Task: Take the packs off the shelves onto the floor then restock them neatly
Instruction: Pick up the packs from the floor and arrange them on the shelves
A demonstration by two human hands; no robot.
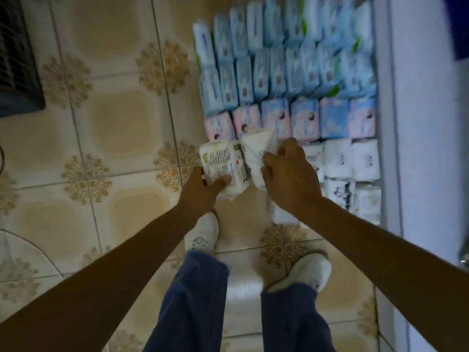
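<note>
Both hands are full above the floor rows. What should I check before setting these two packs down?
1. Left hand grips the printed pack: ok.
2. Right hand grips the plain white pack: ok.
3. White row laid out to match them: ok.
4. Open slot in that row: cannot tell, right hand hides it.
5. Bare floor tile left of the rows: ok.

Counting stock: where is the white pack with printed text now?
Head view, centre: left hand grips the printed pack, beside the plain white pack in the right hand, near the pink packs.
</note>
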